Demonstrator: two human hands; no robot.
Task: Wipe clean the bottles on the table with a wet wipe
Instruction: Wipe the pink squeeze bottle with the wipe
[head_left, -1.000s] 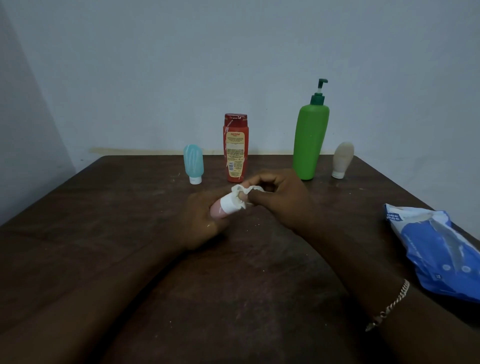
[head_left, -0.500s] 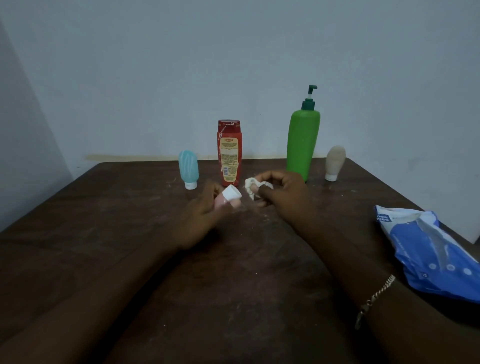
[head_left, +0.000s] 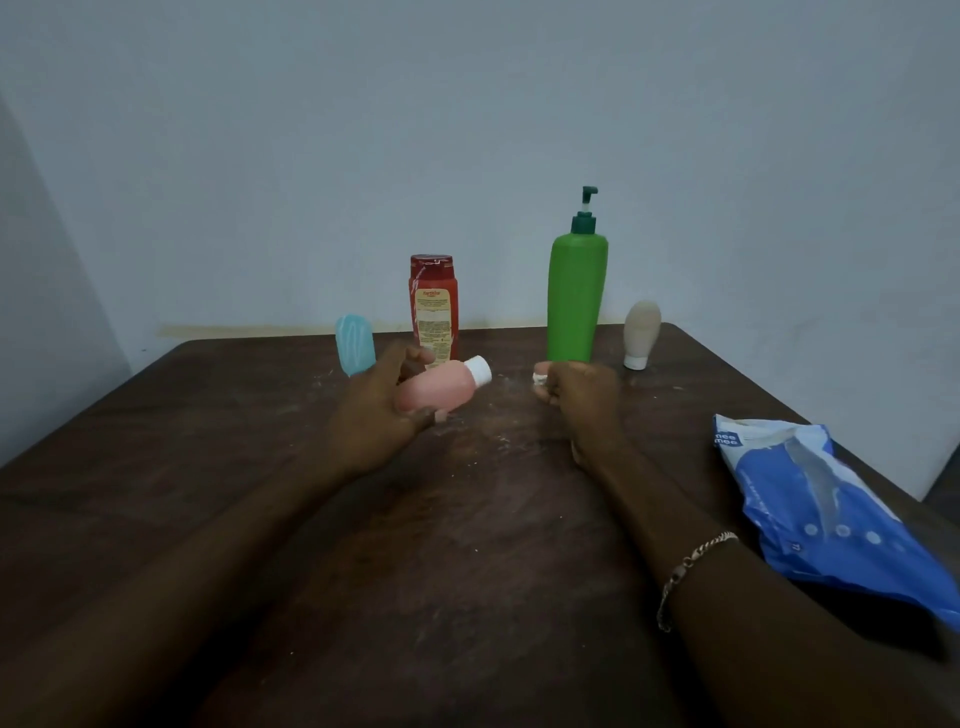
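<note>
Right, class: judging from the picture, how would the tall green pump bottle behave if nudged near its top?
The green pump bottle is tall and narrows toward its base, so it would probably tip rather than slide. Its smooth plastic looks rigid, and is likely slippery if wiped wet. Its fill level is unseen.

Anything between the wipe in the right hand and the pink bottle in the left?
Nothing visible. Only table shows in the gap between the wipe and the pink bottle. The red bottle and green bottle stand farther back, clear of it.
</note>
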